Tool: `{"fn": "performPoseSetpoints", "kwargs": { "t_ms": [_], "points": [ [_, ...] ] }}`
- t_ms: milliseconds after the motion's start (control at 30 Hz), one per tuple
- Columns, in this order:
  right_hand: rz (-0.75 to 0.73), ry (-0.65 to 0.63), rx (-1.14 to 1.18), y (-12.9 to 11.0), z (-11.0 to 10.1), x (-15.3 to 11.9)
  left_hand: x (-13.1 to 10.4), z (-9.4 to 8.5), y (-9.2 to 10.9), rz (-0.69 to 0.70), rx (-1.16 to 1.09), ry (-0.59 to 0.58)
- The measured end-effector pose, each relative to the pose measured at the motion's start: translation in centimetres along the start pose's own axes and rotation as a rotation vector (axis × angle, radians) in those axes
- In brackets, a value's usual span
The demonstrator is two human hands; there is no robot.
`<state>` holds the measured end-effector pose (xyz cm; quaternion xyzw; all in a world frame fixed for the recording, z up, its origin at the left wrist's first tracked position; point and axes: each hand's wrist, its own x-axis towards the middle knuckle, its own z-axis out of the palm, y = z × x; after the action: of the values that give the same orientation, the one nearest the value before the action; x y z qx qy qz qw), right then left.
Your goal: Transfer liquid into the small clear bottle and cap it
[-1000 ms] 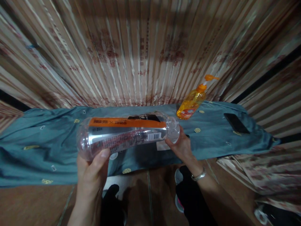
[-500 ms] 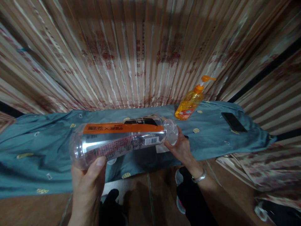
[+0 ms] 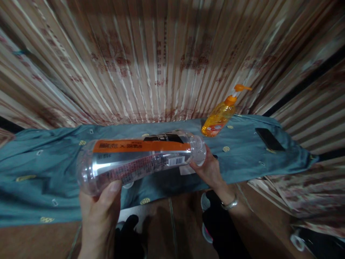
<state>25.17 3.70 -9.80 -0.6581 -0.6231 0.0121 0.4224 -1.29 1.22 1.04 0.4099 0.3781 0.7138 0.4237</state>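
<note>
A large clear plastic bottle (image 3: 140, 156) with an orange, silver and black label lies sideways in my two hands, above a cloth-covered surface. My left hand (image 3: 101, 207) grips its base end at the left, thumb on the near side and the other fingers hidden beneath. At the neck end on the right, my right hand (image 3: 210, 167) holds the bottle, its fingers mostly behind the neck. Beyond that hand stands a pump bottle (image 3: 218, 117) of orange-yellow liquid with an orange pump head.
A black phone (image 3: 269, 139) lies to the right on the teal patterned cloth (image 3: 59, 172). Partly behind the clear bottle is a white piece (image 3: 187, 169), perhaps paper. Pleated curtains (image 3: 134, 54) hang behind and at the sides. My legs and shoes are below the front edge.
The clear bottle looks slightly larger and nearer, its base shifted a little left and its neck a little right. Both hands keep their hold.
</note>
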Motion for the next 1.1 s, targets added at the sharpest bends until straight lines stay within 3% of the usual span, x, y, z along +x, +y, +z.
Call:
{"fn": "performPoseSetpoints", "kwargs": {
  "t_ms": [633,1100],
  "points": [
    [0.017,-0.025,0.014,-0.21,0.0,0.17,-0.1,1.03,0.59,0.044,0.017,0.043],
    [-0.007,-0.026,-0.001,-0.09,-0.07,0.21,0.07,0.38,0.15,0.06,0.085,0.059]
  ]
}}
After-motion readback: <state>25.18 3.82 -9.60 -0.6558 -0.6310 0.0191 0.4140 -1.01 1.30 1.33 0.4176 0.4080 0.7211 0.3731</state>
